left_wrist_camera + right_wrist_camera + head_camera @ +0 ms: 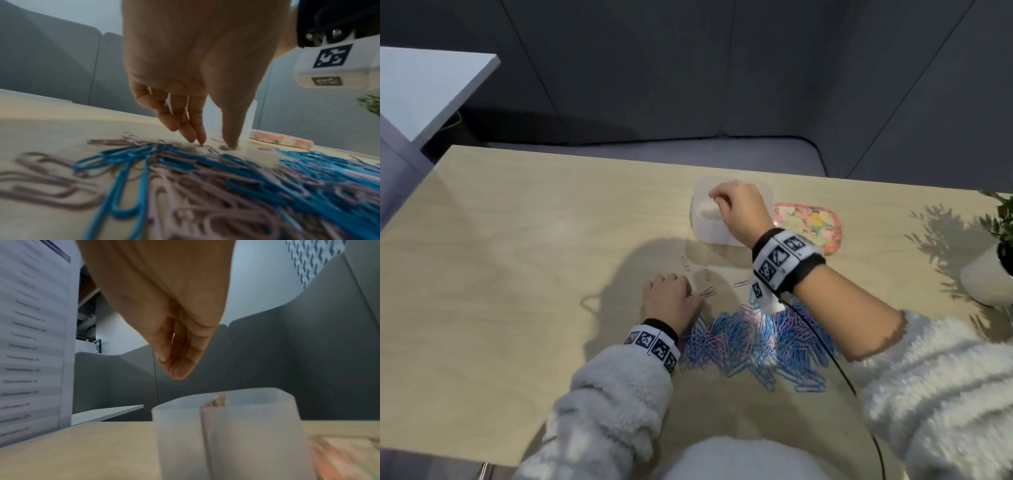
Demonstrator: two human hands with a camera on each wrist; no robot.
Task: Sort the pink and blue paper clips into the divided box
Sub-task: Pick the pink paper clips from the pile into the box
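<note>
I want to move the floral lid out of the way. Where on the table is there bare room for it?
The table is bare left of the divided box and the left hand, out to its left edge. It is crowded near the paper clip pile, the floral lid and the plant pot.

A light wooden table [517, 274] carries clips [750, 339], a frosted box [709, 233], a floral lid [811, 222] and a plant pot [983, 281].

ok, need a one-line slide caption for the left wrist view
Left hand presses fingertips to the table at the far edge of a mixed pink and blue paper clip pile.
</note>
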